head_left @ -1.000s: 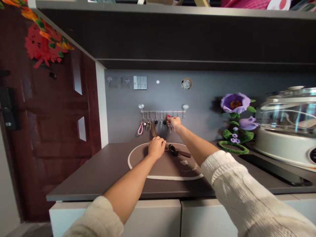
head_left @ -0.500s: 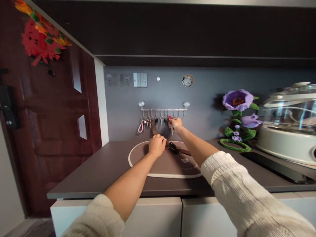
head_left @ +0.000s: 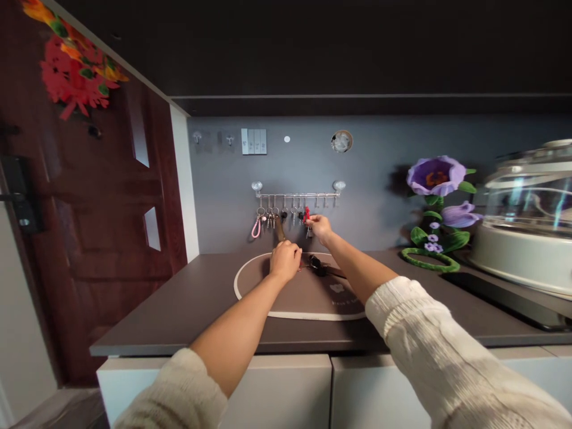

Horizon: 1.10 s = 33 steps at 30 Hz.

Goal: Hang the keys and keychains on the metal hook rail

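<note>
My right hand [head_left: 320, 229] pinches a red keychain [head_left: 306, 214] with a key hanging below it, right at the hooks of a metal hook rail [head_left: 297, 195] on the wall. Whether its ring sits on a hook is too small to tell. Several bunches of keys [head_left: 272, 219] and a pink strap [head_left: 256, 227] hang along the rail's left side. My left hand [head_left: 286, 260] is closed low over a brown mat [head_left: 254, 292]; what its curled fingers hold, if anything, is hidden. A black key fob [head_left: 316, 264] with a dark strap lies on the mat just right of it.
A purple knitted flower [head_left: 435, 177] and a clear-lidded white appliance [head_left: 518, 256] stand on the counter at right, beside a black flat slab [head_left: 504, 301]. A dark shelf [head_left: 313, 53] overhangs the counter. A dark red door [head_left: 102, 268] is at left.
The red keychain now shows more fully at the rail, with my right hand slightly lower and to its right. My left hand has stayed on the mat. The view has shifted slightly.
</note>
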Each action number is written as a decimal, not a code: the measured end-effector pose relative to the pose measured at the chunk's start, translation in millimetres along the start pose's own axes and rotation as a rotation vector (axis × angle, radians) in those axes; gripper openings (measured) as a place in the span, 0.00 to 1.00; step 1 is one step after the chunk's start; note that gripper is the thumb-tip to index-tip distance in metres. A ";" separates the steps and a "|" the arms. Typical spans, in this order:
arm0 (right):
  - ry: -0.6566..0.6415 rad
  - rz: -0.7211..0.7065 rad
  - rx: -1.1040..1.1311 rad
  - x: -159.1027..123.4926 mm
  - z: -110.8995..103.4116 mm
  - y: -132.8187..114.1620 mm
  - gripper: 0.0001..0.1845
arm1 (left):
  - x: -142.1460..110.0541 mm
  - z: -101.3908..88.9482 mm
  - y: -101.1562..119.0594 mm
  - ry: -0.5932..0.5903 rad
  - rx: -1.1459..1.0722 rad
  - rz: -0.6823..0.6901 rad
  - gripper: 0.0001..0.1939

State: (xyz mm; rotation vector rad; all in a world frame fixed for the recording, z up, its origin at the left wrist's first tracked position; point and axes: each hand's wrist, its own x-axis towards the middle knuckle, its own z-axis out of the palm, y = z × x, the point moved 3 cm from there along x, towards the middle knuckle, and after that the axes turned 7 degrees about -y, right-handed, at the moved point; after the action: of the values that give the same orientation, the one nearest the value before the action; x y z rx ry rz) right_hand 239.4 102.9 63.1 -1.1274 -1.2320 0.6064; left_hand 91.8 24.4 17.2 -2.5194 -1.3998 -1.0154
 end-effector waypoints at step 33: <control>-0.240 -0.075 -0.315 -91.4 -41.5 3.8 0.04 | -7.6 0.1 -3.2 -0.106 -0.077 0.112 0.09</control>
State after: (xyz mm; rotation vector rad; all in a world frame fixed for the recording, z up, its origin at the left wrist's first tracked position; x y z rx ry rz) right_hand 253.6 11.4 24.2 -1.2882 -1.6104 0.5122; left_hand 86.5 20.7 11.9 -2.7098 -1.2497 -0.9474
